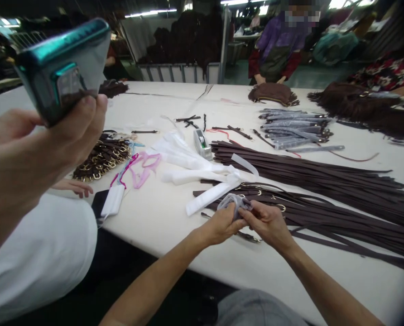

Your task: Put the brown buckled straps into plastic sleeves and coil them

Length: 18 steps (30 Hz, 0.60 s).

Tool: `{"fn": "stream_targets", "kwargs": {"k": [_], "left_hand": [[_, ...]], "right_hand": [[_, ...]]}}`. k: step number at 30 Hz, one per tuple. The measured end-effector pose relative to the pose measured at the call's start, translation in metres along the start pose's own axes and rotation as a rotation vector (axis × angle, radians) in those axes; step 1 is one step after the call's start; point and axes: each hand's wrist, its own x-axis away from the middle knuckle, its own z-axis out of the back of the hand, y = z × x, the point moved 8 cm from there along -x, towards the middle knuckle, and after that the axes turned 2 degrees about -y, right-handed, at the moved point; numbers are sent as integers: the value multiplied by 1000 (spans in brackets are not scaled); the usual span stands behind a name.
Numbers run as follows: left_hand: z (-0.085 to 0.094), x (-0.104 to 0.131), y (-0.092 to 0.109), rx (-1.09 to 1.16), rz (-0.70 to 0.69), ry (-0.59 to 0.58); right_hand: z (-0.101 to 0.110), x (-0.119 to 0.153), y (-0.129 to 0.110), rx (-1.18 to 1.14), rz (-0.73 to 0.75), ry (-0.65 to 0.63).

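Observation:
Just above the table's front edge, my left hand [222, 225] is closed on a bunched, translucent plastic sleeve [232, 199]. My right hand [270, 222] meets it, fingers pinched on a small dark brown strap end [247, 203] at the sleeve's side. How far the strap goes into the plastic is hidden by my fingers. Long dark brown straps with gold buckles [310, 206] lie under and to the right of my hands. White flat strips [211, 195] fan out behind my left hand. A short strap with a metal clasp [251, 237] lies below my fingers.
At left, another person's hand [66, 136] holds a phone [66, 68] over the table. Plastic-wrapped straps [290, 127], a tape dispenser [202, 144], a pile of buckled straps [102, 156] and a white power bank [113, 200] lie around. Across the table a co-worker [276, 45] stands behind a brown bag [273, 93].

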Motion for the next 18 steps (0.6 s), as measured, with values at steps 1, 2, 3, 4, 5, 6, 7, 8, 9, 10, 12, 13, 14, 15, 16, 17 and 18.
{"fn": "stream_targets", "kwargs": {"k": [1,2,3,4,5,6,7,8,9,10,12,13,14,15,16,17,18], "left_hand": [[-2,2,-2,0,11,-35],[-4,4,-5,13,21,-60],[-5,7,-7,30,32,-73],[-5,10,-10,38,46,-74],[-4,14,-13,28,62,-59],[-2,19,-17,-7,75,-27],[1,25,-20,-62,83,14],[5,30,-25,-123,88,60],[9,37,-30,-168,93,107],[14,44,-37,-184,108,152],[23,60,-56,-120,177,242],[27,69,-68,-57,224,292],[32,79,-79,7,268,345],[35,89,-88,63,302,397],[39,99,-97,107,328,449],[41,109,-103,141,347,495],[42,118,-108,170,362,532]], "right_hand": [[-4,1,3,-17,-8,-6],[-9,2,7,-56,-26,-30],[-16,2,11,-111,-51,-66],[-23,3,15,-171,-79,-107],[-30,5,19,-226,-105,-142],[-36,6,23,-267,-123,-166],[-41,8,26,-293,-138,-176],[-45,11,30,-307,-156,-180],[-50,14,35,-303,-177,-185],[-57,19,39,-278,-193,-213],[-84,33,42,-177,-178,-397],[-104,46,40,-110,-136,-551],[-125,61,35,-32,-71,-721],[-145,80,29,54,10,-878],[-164,98,22,144,99,-1009],[-181,116,15,252,196,-1107],[-196,133,8,368,294,-1179]]}}
